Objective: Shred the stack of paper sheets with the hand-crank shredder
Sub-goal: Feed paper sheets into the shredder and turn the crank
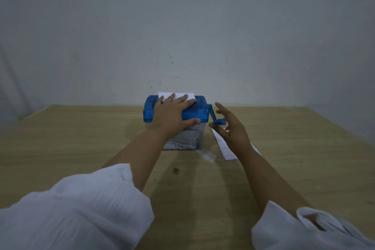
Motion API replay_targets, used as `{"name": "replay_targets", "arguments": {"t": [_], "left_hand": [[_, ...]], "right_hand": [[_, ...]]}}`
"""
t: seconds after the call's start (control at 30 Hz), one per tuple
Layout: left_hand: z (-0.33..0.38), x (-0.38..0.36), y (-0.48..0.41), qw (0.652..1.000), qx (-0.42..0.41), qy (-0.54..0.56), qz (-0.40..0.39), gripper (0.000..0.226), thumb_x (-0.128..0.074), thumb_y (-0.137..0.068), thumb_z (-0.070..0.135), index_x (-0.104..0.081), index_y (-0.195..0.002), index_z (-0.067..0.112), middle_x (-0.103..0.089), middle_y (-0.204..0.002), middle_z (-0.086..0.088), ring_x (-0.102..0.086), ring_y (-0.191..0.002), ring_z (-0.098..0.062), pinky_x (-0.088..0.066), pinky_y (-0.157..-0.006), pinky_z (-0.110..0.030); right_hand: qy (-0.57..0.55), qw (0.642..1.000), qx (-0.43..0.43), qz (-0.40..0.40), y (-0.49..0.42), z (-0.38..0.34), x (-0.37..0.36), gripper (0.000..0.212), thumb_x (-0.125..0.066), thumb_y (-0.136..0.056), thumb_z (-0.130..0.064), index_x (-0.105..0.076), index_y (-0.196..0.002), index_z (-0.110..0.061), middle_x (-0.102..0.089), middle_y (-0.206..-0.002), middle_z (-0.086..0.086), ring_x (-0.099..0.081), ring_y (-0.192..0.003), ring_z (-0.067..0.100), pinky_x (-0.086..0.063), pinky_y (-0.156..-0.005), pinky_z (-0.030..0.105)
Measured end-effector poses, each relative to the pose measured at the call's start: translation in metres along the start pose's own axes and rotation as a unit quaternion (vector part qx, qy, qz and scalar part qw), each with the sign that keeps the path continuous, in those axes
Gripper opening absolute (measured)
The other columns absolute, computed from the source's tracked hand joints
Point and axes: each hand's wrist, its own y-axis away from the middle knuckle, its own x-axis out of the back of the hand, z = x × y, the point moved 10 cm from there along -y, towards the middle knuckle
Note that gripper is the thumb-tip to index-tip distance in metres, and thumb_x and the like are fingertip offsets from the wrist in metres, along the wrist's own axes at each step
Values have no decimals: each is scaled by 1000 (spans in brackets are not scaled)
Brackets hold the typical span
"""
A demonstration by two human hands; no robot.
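**Mid-job: one sheet in the slot, crank not yet gripped**

The left hand (172, 113) lies flat on the blue lid of the shredder (199, 112), fingers straight and spread and the thumb along the lid's front edge. It presses down and curls round nothing. Its fingertips reach the foot of a white sheet (182, 95) that stands up out of the slot, so it seems to be steadying both box and paper.

The right hand (231, 128) is open with its fingers splayed. It holds nothing and hovers just beside the crank (216, 118), which hangs down from the shredder's right end. Whether a fingertip touches the handle I cannot tell.

Under that hand, to the right of the shredder, the stack (225, 148) lies flat on the table (81, 138). How many sheets remain in it cannot be counted.

The clear bin (182, 140) below the lid already holds a heap of pale shreds, and a loose scrap (209, 156) lies on the table just in front of it.

My judgement is that the work is well under way but unfinished. Some paper has gone through, and one sheet is loaded with most of its height showing. Left to do are gripping the crank, winding this sheet down, and feeding what is on the table.
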Motion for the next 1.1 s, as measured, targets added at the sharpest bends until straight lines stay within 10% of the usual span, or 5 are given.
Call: {"name": "replay_targets", "arguments": {"t": [0.13, 0.4, 0.57, 0.97, 1.1], "left_hand": [[0, -1, 0, 1000, -2, 4, 2, 65, -45, -84, 68, -30, -142, 43, -26, -153, 12, -19, -143, -20, -7, -115, -43], [0, 1, -1, 1000, -6, -3, 13, 65, -45, -85, 66, -31, -143, 41, -28, -153, 12, -21, -143, -19, -7, -115, -42], [0, 0, -1, 1000, -8, 2, 9, 66, -45, -84, 67, -30, -143, 42, -28, -153, 13, -20, -143, -18, -5, -115, -41], [-1, -2, -3, 1000, -4, -3, 17, 65, -44, -85, 66, -29, -143, 42, -27, -153, 14, -19, -143, -17, -6, -115, -41], [0, -1, -3, 1000, -9, -2, 22, 64, -44, -85, 66, -30, -143, 41, -29, -152, 14, -19, -143, -17, -5, -115, -41]], "right_hand": [[68, 994, 86, -17, -15, -17, -3, 51, -59, -89, -33, -44, -137, -25, -51, -133, -6, -47, -117, 12, -39, -97, 26], [113, 983, 137, 36, -25, -28, -3, 62, -41, -89, -55, -58, -119, -3, -62, -108, 12, -47, -101, 11, -32, -87, 12], [49, 993, 79, 78, -38, -25, 2, 53, -43, -93, -49, -65, -103, -3, -61, -95, 14, -57, -93, 26, -45, -78, 33], [87, 993, -83, -15, -74, -9, -13, 59, -24, -101, -43, -50, -65, -3, -50, -61, 11, -44, -55, 15, -35, -59, 29], [76, 969, -222, -76, -77, 8, -19, 31, -40, -99, -23, -45, -128, -14, -52, -85, 12, -50, -71, 21, -37, -71, 29]]}}
